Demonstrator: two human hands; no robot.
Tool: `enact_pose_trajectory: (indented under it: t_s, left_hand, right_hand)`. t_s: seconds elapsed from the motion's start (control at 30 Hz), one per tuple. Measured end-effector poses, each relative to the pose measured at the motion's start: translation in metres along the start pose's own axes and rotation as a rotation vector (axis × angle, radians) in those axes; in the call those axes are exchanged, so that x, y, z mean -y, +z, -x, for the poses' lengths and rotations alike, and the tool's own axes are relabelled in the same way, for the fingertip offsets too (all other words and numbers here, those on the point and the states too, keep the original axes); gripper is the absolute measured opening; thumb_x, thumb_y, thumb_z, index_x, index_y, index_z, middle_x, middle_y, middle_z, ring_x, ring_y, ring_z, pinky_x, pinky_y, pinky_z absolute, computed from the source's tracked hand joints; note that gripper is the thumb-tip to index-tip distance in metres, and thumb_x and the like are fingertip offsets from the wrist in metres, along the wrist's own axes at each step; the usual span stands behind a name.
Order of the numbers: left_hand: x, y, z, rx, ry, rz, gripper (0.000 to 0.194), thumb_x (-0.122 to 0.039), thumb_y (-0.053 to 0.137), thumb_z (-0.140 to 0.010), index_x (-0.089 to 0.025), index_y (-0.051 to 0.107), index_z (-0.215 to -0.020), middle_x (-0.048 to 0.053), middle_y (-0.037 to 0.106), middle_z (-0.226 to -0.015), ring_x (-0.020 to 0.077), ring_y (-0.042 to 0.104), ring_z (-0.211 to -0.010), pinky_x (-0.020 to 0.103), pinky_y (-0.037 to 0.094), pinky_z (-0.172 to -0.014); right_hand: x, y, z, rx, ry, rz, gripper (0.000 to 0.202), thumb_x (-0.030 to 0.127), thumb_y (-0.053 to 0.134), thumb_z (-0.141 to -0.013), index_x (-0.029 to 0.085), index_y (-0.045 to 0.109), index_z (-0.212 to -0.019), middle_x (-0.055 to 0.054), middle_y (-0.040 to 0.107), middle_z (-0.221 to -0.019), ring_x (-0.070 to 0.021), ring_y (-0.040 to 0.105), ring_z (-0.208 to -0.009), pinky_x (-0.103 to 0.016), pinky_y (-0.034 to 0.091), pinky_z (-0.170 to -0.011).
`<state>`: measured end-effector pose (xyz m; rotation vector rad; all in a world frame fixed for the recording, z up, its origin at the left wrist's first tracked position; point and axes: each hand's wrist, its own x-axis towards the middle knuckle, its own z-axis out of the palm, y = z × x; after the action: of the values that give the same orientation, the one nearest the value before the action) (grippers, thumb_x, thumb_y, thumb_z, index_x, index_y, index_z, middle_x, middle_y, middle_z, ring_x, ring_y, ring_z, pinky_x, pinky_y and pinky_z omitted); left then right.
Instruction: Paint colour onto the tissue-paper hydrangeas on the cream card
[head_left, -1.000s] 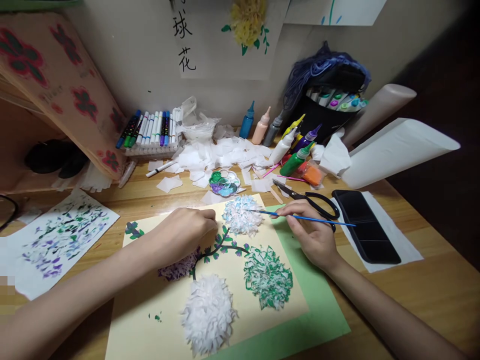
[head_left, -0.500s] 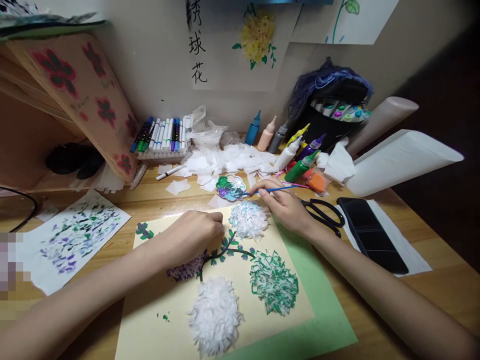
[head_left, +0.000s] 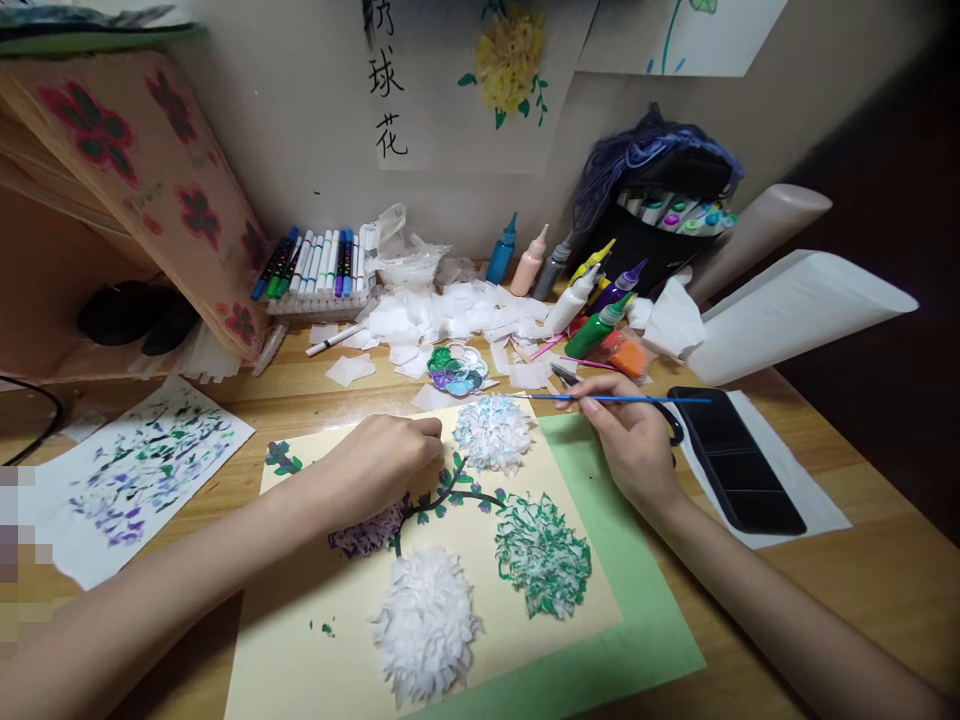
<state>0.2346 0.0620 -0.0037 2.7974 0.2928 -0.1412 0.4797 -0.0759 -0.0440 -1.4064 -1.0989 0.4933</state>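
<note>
Blue and thin, the brush lies almost level in the right hand, pinched between thumb and fingers, its tip pointing left and ending just at the right edge of the blue flower. That flower is a tuft of white tissue dabbed with pale blue, stuck near the top of the cream sheet. The left hand rests on the same sheet just left of the flower, curled into a loose fist with its fingertips against the paper; it holds nothing that can be made out.

A dark painted stem with small leaves runs from the blue flower down to three others: a purple flower partly under the left wrist, a green flower to the right, and a plain white flower at the bottom. The cream sheet sits on a green sheet, which lies on the wooden table.

Just beyond the blue flower is a small palette with green, purple and blue paint, among scattered tissue scraps. Scissors lie partly hidden behind the right hand, beside a black tray on white paper. Paint bottles stand and lie against the wall, a rack of markers stands further left, and a dabbed test sheet lies at the left edge.
</note>
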Motion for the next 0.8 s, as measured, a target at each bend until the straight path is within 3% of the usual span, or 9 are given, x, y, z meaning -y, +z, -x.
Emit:
enact_pose_trajectory:
  t_s: [0.2,0.8]
  left_hand:
    - [0.001,0.001,-0.001,-0.050,0.034,-0.005,0.031,-0.004,0.043,-0.081,-0.017,0.069,-0.087,0.005,0.065,-0.079,0.0132,0.058,-0.060,0.027,0.034,-0.053]
    - [0.007,0.006,-0.001,-0.079,0.034,-0.006,0.031,-0.010,0.040,-0.089,-0.018,0.070,-0.092,0.005,0.065,-0.079,0.0129,0.057,-0.061,0.026,0.035,-0.053]
  right_hand:
    - [-0.007,-0.008,0.030,-0.025,-0.057,-0.048,0.008,0.026,0.054,-0.090,0.022,0.059,-0.084,-0.001,0.059,-0.080,-0.0159,0.060,-0.073,-0.032,0.050,-0.071]
    - [-0.007,-0.004,0.027,-0.015,-0.039,-0.032,0.007,0.025,0.055,-0.089,0.022,0.059,-0.084,-0.001,0.060,-0.078,-0.0149,0.061,-0.070,-0.031,0.052,-0.069]
